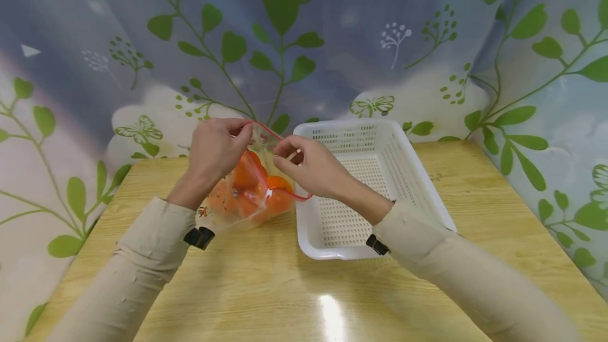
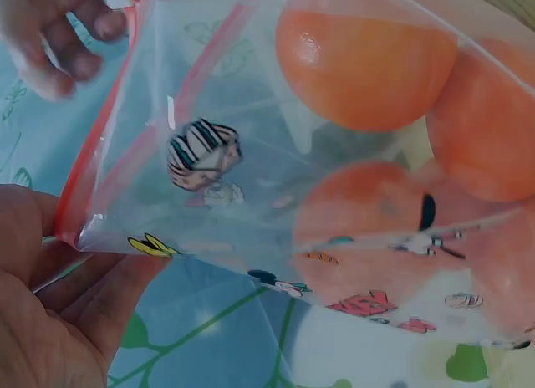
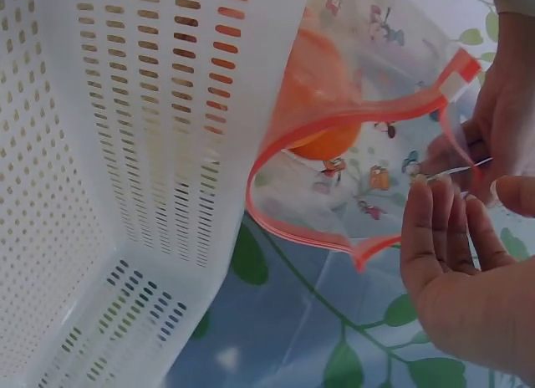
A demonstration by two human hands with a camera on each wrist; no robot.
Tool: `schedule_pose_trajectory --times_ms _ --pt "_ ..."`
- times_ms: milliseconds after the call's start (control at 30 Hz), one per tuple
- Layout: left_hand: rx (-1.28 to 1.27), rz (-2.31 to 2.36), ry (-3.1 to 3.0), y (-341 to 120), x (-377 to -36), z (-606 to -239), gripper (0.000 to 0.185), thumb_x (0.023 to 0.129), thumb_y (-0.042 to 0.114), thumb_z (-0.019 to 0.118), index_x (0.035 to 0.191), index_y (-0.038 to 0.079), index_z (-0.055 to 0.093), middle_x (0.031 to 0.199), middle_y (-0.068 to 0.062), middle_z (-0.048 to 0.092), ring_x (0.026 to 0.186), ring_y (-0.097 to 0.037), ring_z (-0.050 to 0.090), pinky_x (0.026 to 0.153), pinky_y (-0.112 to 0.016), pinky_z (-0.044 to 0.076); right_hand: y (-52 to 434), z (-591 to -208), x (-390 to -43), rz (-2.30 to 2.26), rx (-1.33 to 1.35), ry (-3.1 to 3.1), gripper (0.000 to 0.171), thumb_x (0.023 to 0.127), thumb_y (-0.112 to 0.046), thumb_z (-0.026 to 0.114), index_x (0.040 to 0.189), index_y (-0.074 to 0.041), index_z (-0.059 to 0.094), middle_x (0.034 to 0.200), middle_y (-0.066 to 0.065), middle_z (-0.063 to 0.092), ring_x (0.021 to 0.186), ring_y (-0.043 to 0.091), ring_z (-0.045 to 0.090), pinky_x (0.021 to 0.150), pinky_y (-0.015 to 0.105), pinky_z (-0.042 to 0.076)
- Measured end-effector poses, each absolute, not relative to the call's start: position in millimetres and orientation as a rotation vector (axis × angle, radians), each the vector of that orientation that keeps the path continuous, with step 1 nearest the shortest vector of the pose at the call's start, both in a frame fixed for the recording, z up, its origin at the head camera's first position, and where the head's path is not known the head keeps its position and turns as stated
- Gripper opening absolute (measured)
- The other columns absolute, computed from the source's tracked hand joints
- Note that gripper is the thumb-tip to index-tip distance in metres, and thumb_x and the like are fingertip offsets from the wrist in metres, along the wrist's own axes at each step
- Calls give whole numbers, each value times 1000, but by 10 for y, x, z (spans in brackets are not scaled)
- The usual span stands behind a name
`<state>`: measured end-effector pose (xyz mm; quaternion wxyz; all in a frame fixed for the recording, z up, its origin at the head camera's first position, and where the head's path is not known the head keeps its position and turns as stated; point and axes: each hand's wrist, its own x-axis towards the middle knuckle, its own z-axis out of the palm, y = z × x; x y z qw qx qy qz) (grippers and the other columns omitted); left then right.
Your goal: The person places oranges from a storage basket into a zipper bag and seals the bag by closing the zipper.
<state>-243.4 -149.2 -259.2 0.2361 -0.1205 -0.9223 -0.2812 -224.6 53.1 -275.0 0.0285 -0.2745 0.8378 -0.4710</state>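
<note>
A clear zip bag (image 1: 233, 210) with cartoon prints and a red zip edge holds several oranges (image 2: 368, 66). It stands on the table, left of a white basket. My left hand (image 1: 216, 146) pinches the bag's red edge at one corner; in the left wrist view, this hand (image 2: 75, 296) has its thumb and fingers on either side of that corner. My right hand (image 1: 315, 168) is at the bag's mouth, thumb apart from loosely bent fingers, as the right wrist view shows of this hand (image 3: 468, 279). The mouth gapes, with a white slider (image 3: 454, 85) at one end.
The white perforated basket (image 1: 304, 226) stands right beside the bag, below my right forearm. Both are on a wood-grain table (image 1: 247, 289). A printed curtain (image 1: 332, 67) with leaves hangs behind the table and along its sides.
</note>
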Motion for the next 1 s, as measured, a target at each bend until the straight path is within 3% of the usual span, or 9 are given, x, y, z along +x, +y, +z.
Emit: schedule_pose_trajectory --times_ms 133,233,300,400,500,567,733,867,1000 --pt "-346 -763 -2511 -1502 -2439 -2590 28 94 19 53 102 7 77 81 -8 72 35 -15 42 36 -27 32 512 -2730 -2117 -1284 -875 2638 24 93 -38 61 83 -17 67 75 -7 61 64 11 56 58 27 47" --pt "-352 -761 -2518 -1505 -2435 -2589 28 95 19 53 103 6 76 83 -9 72 33 -16 39 34 -27 30 461 -2745 -2022 -1086 -867 2691 46 88 -54 61 61 -17 60 52 -10 46 47 7 40 45 24 31" --pt "-354 -762 -2521 -1505 -2432 -2589 28 94 18 53 104 6 76 83 -9 72 32 -16 38 34 -27 30 419 -2766 -1974 -982 -851 2717 56 85 -61 59 52 -17 52 46 -11 33 44 6 29 43 24 21" --pt "-362 -758 -2513 -1501 -2430 -2594 27 94 18 54 103 5 76 82 -10 72 33 -16 39 34 -27 30 364 -2804 -1934 -901 -830 2753 62 84 -65 58 47 -17 41 43 -12 24 43 6 23 43 24 17" --pt "-365 -754 -2503 -1496 -2435 -2596 27 94 17 54 103 5 76 81 -9 72 33 -15 38 34 -27 29 348 -2843 -1931 -890 -831 2781 60 87 -58 59 46 -19 42 43 -13 23 43 5 24 42 23 17" --pt "-368 -748 -2493 -1497 -2444 -2597 27 93 17 54 102 5 76 81 -9 72 33 -15 39 34 -27 29 359 -2869 -1944 -900 -844 2791 52 90 -49 61 48 -19 52 44 -12 24 43 5 24 43 23 16" --pt "-349 -730 -2484 -1522 -2445 -2581 27 93 18 54 101 6 77 84 -9 73 38 -15 45 37 -28 30 398 -2909 -1998 -935 -877 2777 25 92 -29 63 73 -17 76 48 -12 43 44 6 32 44 23 23" --pt "-341 -705 -2464 -1557 -2425 -2553 27 92 18 54 101 7 77 84 -9 73 38 -14 44 37 -28 28 422 -2904 -2040 -993 -852 2771 18 91 -23 66 81 -13 76 64 -12 63 54 5 48 51 22 37" --pt "-314 -680 -2449 -1636 -2396 -2518 27 92 18 54 102 8 77 85 -9 73 35 -11 40 36 -27 25 476 -2868 -2094 -1085 -823 2753 14 91 -19 65 86 -10 76 75 -6 69 66 7 58 61 23 47"
